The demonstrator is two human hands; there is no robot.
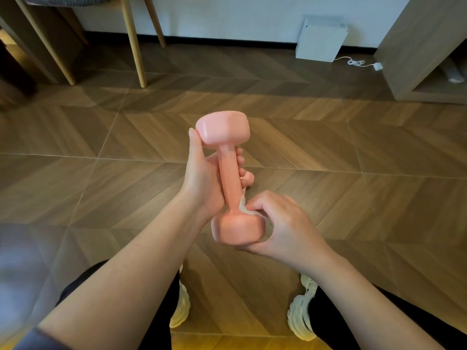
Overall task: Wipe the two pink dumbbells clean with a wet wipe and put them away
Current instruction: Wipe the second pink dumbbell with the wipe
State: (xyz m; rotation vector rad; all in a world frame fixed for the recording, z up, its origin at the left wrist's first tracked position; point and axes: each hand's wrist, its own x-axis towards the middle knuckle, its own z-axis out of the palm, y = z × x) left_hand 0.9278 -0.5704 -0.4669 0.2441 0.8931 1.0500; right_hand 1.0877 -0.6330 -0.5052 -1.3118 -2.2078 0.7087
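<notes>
A pink dumbbell (228,173) is held nearly upright above the floor in the middle of the view. My left hand (204,178) grips its handle, fingers curled round the far side and thumb up against the upper head. My right hand (280,223) wraps the lower head and presses a white wet wipe (243,207) against it where the handle joins. Most of the wipe is hidden under my fingers. A small pink shape shows just behind my left fingers; I cannot tell what it is.
Wooden chevron floor (353,173) lies all around. Chair legs (135,41) stand at the back left, a white box (321,39) with a cable leans on the wall, and a wooden cabinet (417,46) stands at the back right. My white shoes (300,314) are below.
</notes>
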